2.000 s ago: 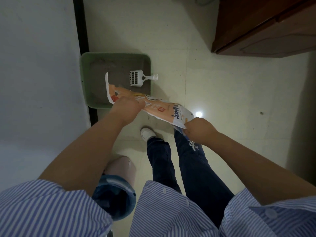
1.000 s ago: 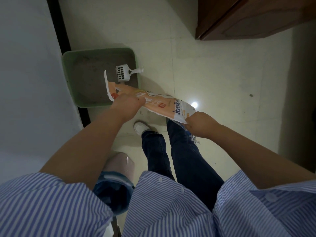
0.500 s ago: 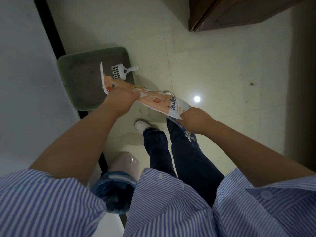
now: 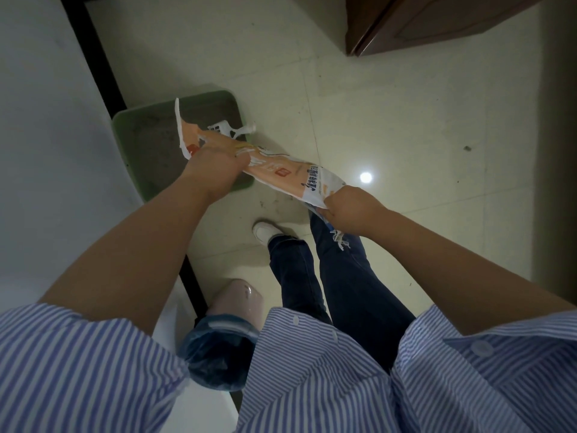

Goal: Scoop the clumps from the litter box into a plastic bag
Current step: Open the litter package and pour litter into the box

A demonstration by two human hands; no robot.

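We wear a shirt (image 4: 312, 379) with thin blue and white stripes, its short sleeves (image 4: 78, 354) ending above the elbows and leaving our forearms bare. White buttons (image 4: 481, 347) show on the cloth, one near the right shoulder and smaller ones along the front edge. Our trousers (image 4: 343, 276) are dark blue jeans, narrow at the legs. One white shoe (image 4: 263, 231) shows below the left trouser leg.

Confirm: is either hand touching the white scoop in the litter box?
Apart. The head view shows both the left hand and right hand gripping the orange plastic bag, while the white scoop lies untouched in the green litter box beyond them.
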